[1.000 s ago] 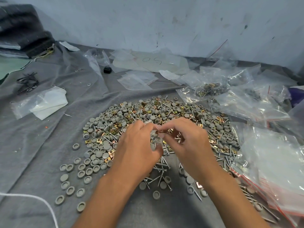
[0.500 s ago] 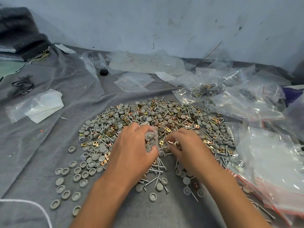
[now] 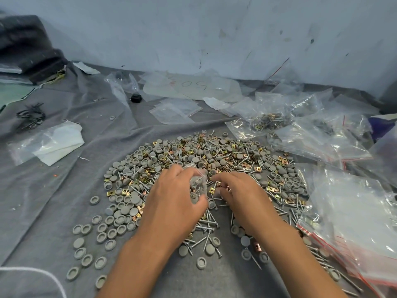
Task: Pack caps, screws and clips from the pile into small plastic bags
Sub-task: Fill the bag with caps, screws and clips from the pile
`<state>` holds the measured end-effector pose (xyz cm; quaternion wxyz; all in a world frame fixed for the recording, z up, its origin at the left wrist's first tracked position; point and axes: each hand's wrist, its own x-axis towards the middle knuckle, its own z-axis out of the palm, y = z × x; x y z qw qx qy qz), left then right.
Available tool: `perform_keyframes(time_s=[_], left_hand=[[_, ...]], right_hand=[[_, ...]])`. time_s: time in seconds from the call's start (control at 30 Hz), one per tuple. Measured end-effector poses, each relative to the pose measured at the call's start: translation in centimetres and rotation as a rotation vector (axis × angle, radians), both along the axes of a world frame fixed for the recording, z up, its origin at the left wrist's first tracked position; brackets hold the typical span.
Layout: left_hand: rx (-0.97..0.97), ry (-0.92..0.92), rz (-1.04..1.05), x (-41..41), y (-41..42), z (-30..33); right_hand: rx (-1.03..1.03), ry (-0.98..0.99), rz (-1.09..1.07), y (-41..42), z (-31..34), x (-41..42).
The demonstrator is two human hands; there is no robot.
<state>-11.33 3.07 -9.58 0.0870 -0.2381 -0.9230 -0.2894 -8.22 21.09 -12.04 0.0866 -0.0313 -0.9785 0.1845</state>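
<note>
Head view: the left hand [image 3: 171, 203] grips a small clear plastic bag [image 3: 198, 186] holding a few grey caps. Just right of it, the right hand [image 3: 238, 196] reaches its curled fingers down into the pile of round grey plastic caps, silver screws and brass-coloured square clips [image 3: 193, 160]; whether they pinch a part cannot be told. Beyond the right hand lie filled clear bags [image 3: 270, 121]. Judged progress: some bags packed, most of the pile left.
</note>
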Motion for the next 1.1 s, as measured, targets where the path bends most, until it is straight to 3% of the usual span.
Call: perform_keyframes(time_s=[0.1,0.2,0.9,0.97,1.1], left_hand=[[0.008,-0.008,-0.002,0.0,0.0,0.0],[0.015,-0.014,-0.007,0.0,-0.1,0.1],[0.002,-0.019,-0.012,0.0,0.0,-0.2],[0.006,-0.022,-0.013,0.0,-0.1,-0.2],[0.002,-0.023,-0.014,0.0,-0.1,-0.1]], right_hand=[[0.218,0.035,0.049,-0.3,-0.8,-0.3],[0.284,0.032,0.047,-0.5,-1.3,-0.5],[0.211,0.029,0.043,-0.5,-0.2,0.0],[0.144,0.042,0.03,-0.3,-0.2,0.1],[-0.291,0.166,-0.015,-0.7,1.1,0.1]])
